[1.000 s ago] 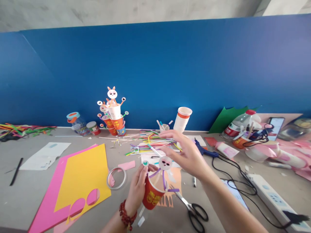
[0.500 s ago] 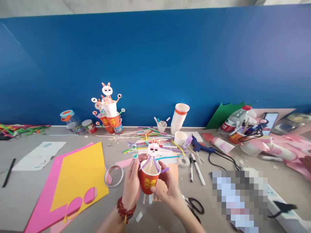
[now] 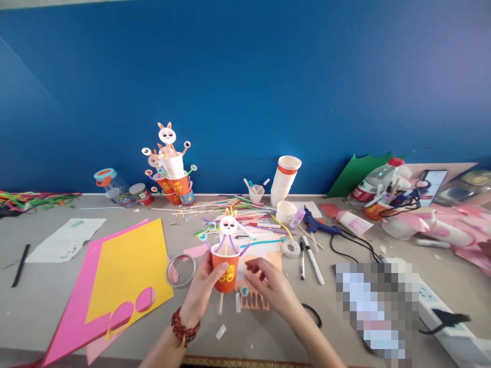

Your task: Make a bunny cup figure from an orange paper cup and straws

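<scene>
My left hand [image 3: 203, 289] is closed around a red paper cup [image 3: 225, 278] with yellow lettering, its thumb across the front. From the cup rises a white bunny face [image 3: 228, 225] with pink ears on purple pipe cleaners [image 3: 230, 246]. Purple arms stick out over the rim on both sides; the left one ends in a small round disc [image 3: 203, 237] with a teal mark. Just right of the cup, my right hand [image 3: 266, 278] is off it, fingers loosely bent and apart, holding nothing visible. A similar teal-marked disc [image 3: 244, 291] lies below on the cut orange paper [image 3: 259, 301].
Stacked bunny cups [image 3: 172, 168] stand back left. Pipe cleaners [image 3: 215, 206] spread behind the hands. To the right are a glue gun [image 3: 318, 226], pens [image 3: 313, 260], partly hidden scissors [image 3: 312, 314] and a power strip [image 3: 441, 312]. Yellow paper [image 3: 126, 266] and a tape roll [image 3: 181, 271] lie left.
My right hand has let go of the cup and moved slightly away. The left hand now holds the cup alone, shifted a little left and turned. The teal-marked disc on the table has come into view.
</scene>
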Action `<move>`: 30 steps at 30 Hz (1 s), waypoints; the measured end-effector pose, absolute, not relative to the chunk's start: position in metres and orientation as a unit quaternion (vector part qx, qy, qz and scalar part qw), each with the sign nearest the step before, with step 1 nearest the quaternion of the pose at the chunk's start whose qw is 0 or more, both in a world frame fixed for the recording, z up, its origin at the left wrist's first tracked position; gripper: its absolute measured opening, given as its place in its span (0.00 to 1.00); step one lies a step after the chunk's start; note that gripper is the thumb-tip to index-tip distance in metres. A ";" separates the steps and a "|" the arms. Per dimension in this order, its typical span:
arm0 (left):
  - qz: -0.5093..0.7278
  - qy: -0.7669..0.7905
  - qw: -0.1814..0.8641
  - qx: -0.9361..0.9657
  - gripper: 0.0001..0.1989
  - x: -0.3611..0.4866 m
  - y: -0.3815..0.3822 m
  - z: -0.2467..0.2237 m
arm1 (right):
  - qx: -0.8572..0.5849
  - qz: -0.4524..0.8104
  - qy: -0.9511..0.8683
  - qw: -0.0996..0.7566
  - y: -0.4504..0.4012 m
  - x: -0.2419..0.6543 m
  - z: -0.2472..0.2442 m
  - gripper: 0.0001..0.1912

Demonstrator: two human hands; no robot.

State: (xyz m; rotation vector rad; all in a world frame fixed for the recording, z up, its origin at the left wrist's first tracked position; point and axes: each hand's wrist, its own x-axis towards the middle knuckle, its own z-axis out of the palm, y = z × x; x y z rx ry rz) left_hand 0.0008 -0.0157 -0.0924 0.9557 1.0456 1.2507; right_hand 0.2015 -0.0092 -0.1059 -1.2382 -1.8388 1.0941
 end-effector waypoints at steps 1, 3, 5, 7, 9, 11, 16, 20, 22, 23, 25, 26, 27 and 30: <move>0.526 0.460 0.586 0.411 0.25 -0.002 -0.015 -0.092 | -0.480 0.383 -0.737 0.283 -0.010 0.204 -0.107 0.08; 0.502 0.474 0.586 0.425 0.25 -0.007 -0.016 -0.094 | -0.472 0.330 -0.791 0.205 -0.013 0.205 -0.110 0.09; 0.478 0.487 0.569 0.459 0.26 -0.011 -0.017 -0.101 | -0.462 0.300 -0.820 0.157 -0.015 0.203 -0.113 0.12; 0.459 0.521 0.516 0.501 0.30 -0.013 -0.019 -0.112 | -0.465 0.277 -0.830 0.131 -0.016 0.198 -0.115 0.13; 0.449 0.571 0.435 0.533 0.36 -0.015 -0.021 -0.124 | -0.478 0.261 -0.830 0.122 -0.016 0.194 -0.117 0.13; 0.437 0.601 0.370 0.557 0.40 -0.016 -0.021 -0.134 | -0.494 0.257 -0.821 0.124 -0.016 0.191 -0.117 0.13; 0.382 0.635 0.293 0.604 0.41 -0.018 -0.016 -0.139 | -0.510 0.283 -0.796 0.161 -0.018 0.192 -0.118 0.11; 0.371 0.650 0.239 0.618 0.39 -0.023 -0.013 -0.139 | -0.523 0.334 -0.761 0.188 -0.018 0.197 -0.118 0.08; 0.368 0.655 0.242 0.614 0.37 -0.027 -0.014 -0.139 | -0.528 0.366 -0.735 0.216 -0.018 0.200 -0.116 0.07; 0.365 0.657 0.247 0.612 0.37 -0.030 -0.015 -0.139 | -0.527 0.381 -0.722 0.238 -0.018 0.201 -0.116 0.06; 0.364 0.656 0.244 0.614 0.36 -0.034 -0.018 -0.138 | -0.520 0.407 -0.695 0.285 -0.018 0.202 -0.114 0.04; 0.369 0.655 0.232 0.617 0.35 -0.036 -0.020 -0.136 | -0.515 0.418 -0.682 0.309 -0.018 0.202 -0.114 0.04; 0.377 0.654 0.211 0.621 0.35 -0.037 -0.023 -0.134 | -0.508 0.428 -0.670 0.332 -0.019 0.202 -0.113 0.03; 0.413 0.637 0.140 0.635 0.28 -0.036 -0.030 -0.121 | -0.483 0.458 -0.639 0.385 -0.021 0.198 -0.109 0.02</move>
